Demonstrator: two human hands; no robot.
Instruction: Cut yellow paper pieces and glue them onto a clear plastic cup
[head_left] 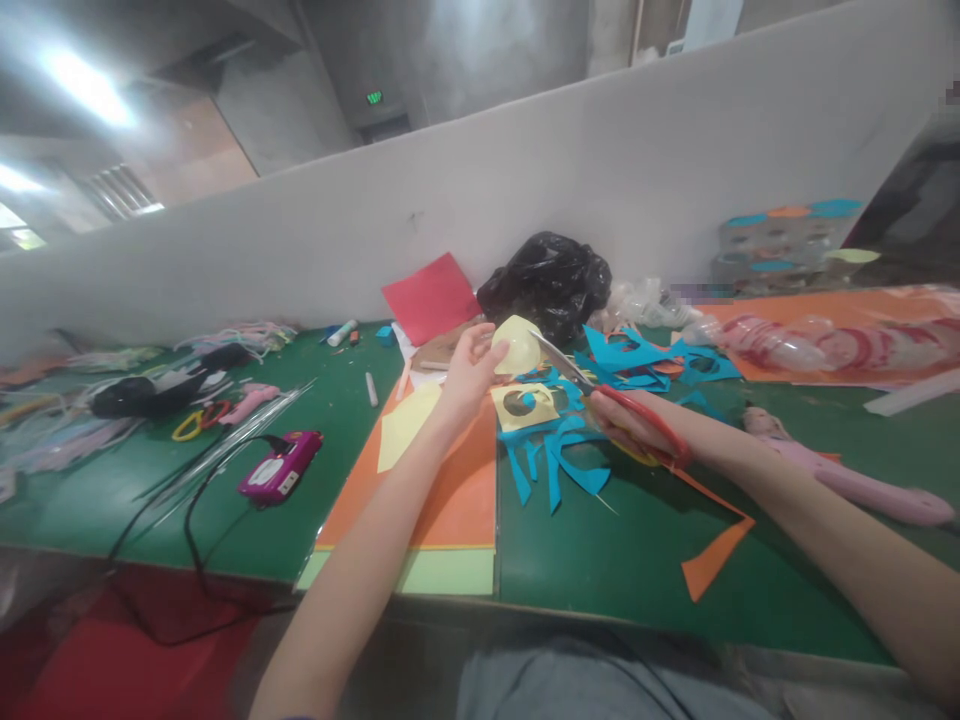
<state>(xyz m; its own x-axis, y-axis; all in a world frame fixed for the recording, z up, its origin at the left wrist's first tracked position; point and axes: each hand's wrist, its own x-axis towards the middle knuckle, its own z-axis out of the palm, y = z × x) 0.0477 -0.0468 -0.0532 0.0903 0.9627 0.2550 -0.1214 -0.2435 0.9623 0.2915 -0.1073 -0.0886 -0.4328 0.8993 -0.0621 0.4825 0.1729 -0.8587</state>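
Observation:
Pinched between the fingers of my left hand point(478, 362) is a small piece of pale yellow paper point(517, 346) with a rounded outline, held up above the table. My right hand point(630, 418) grips red-handled scissors point(664, 425). Their metal blades point left and reach the right edge of the yellow paper; whether they touch it I cannot tell. Below the hands lie a yellow scrap point(551, 403) with a round hole and many curled blue offcuts point(559, 460). An orange sheet point(450, 500) and a yellow sheet point(405, 428) lie under my left forearm.
A black plastic bag point(547, 280) and a red sheet point(431, 300) rest by the white partition point(337, 220). At left are a purple corded device point(281, 468) and thin rods point(240, 440). Clear plastic bottles point(802, 345) and a pink glue gun point(847, 475) lie at right.

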